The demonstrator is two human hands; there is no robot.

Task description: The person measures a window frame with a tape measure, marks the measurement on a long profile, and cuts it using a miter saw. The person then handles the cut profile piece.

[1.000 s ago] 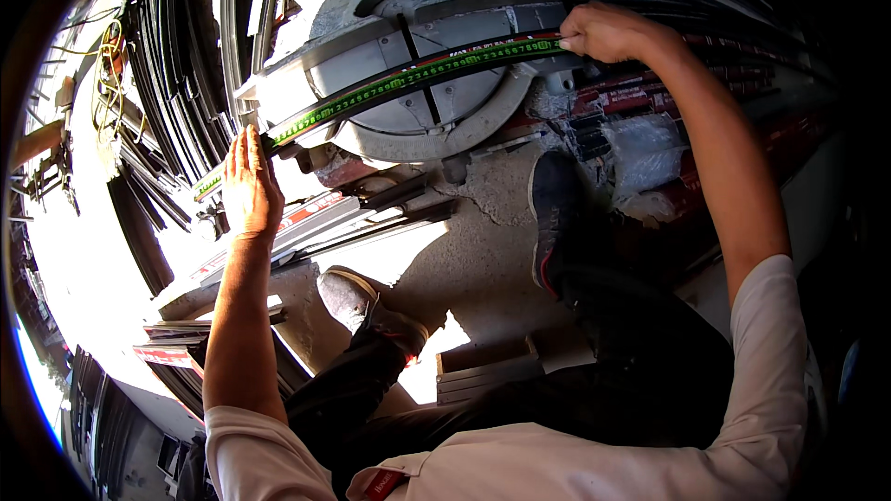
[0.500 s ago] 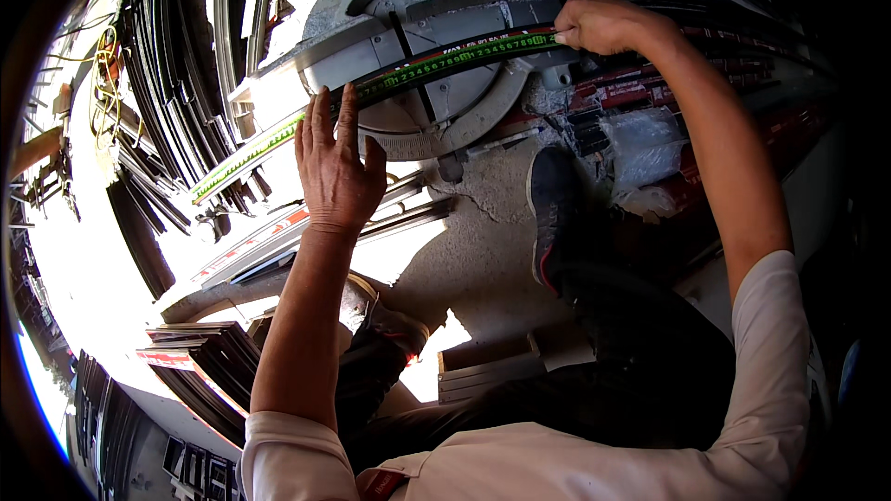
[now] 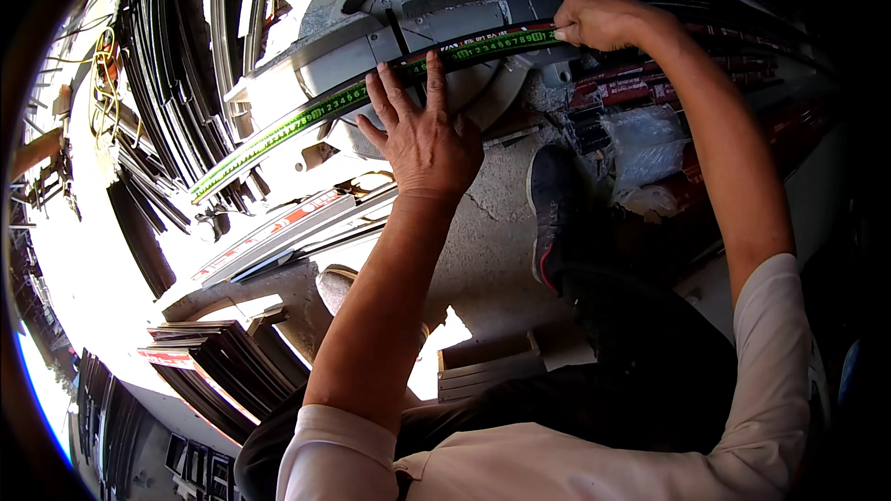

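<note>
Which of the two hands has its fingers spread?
The left hand, its fingers reaching onto the green measuring tape; the right hand, farther right, has its fingers curled.

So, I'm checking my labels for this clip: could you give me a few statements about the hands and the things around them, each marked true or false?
1. The right hand pinches the green measuring tape. True.
2. The left hand is closed into a fist. False: its fingers are spread, with fingertips reaching the tape.
3. The measuring tape passes across the grey machine base. True.
4. The clear plastic wrap lies to the left of the left hand. False: it lies to the right of it.
5. A yellow cord shows toward the picture's left side. True.
</note>
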